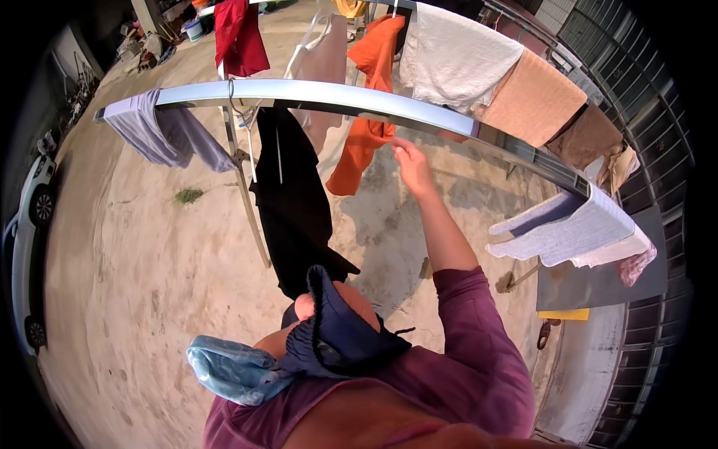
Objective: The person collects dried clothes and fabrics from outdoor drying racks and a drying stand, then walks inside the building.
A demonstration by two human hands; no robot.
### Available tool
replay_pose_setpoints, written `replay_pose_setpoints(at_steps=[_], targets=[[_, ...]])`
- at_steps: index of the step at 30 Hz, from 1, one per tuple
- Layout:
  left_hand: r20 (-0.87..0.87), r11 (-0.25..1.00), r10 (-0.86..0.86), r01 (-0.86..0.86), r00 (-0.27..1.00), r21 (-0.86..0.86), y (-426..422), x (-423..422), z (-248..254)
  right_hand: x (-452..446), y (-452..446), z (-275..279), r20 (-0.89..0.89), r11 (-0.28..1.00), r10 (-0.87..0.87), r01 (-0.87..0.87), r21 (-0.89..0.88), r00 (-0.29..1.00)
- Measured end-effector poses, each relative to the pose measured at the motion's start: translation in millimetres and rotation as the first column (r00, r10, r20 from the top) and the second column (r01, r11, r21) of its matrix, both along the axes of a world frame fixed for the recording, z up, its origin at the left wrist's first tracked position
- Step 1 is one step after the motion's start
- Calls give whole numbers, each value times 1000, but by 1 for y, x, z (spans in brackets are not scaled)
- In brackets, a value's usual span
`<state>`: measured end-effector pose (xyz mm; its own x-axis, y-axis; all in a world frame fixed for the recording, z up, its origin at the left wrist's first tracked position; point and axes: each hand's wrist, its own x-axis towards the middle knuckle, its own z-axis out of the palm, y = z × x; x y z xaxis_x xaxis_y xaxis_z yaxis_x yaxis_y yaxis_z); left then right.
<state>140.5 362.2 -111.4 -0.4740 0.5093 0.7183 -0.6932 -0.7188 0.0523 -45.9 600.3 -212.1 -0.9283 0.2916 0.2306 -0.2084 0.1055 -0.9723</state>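
Note:
My left hand [354, 305] grips a navy garment [333, 340] with a gathered elastic waistband, the fingers partly hidden by its cloth. A light blue patterned cloth [238, 369] hangs over my left forearm. My right arm is stretched forward, and my right hand [413, 166] is below the front rail with its fingers pinched at the edge of an orange garment [361, 153]. That garment hangs down behind the rail. Left of it, black trousers [293, 202] hang from a hanger on the front rail [299, 91].
A lilac cloth [168, 131] drapes over the rail's left end, a pale blue towel [572, 224] over its right end. Behind hang a red garment [239, 37], a white towel [464, 56] and a peach towel [535, 97]. A white car [34, 254] stands left.

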Motion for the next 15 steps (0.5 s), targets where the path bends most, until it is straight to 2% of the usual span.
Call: replay_pose_setpoints(at_steps=[1,2,3,4,5,6,7,8,11,12,13,14,15], targets=[[-48,997,3,-6,999,-70,1,-9,-6,-16,4,-8,10,990,-19,17,138,1000],[-46,997,6,-10,999,-70,0,-15,-11,-35,8,-22,13,962,-39,34,272,999],[4,987,45,-44,999,-154,1,-18,-16,-67,23,-63,4,930,-77,71,362,997],[27,980,72,-66,997,-189,-2,-24,-21,-75,23,-60,0,981,-13,13,195,1000],[45,978,83,-72,996,-198,-5,-29,-26,-86,21,-57,-18,994,76,-78,-73,997],[60,973,99,-84,993,-213,-7,-35,-28,-99,21,-60,-34,937,147,-150,-317,989],[74,972,109,-91,991,-215,-14,-43,-30,-112,19,-63,-36,848,191,-183,-497,981],[89,970,127,-105,988,-219,-18,-50,-32,-122,21,-76,0,636,177,-115,-763,984],[129,963,171,-138,977,-230,-29,-67,-36,-147,26,-99,173,866,225,-115,-487,959],[141,961,187,-150,972,-234,-33,-72,-36,-122,-6,-47,349,871,64,119,-478,935],[152,958,200,-161,968,-237,-37,-76,-36,-123,-10,-41,444,830,55,206,-518,894],[162,955,217,-174,963,-241,-39,-79,-35,-128,-5,-47,449,830,55,209,-517,892],[171,952,225,-180,959,-246,-42,-83,-35,-135,3,-54,465,801,161,160,-577,870]])
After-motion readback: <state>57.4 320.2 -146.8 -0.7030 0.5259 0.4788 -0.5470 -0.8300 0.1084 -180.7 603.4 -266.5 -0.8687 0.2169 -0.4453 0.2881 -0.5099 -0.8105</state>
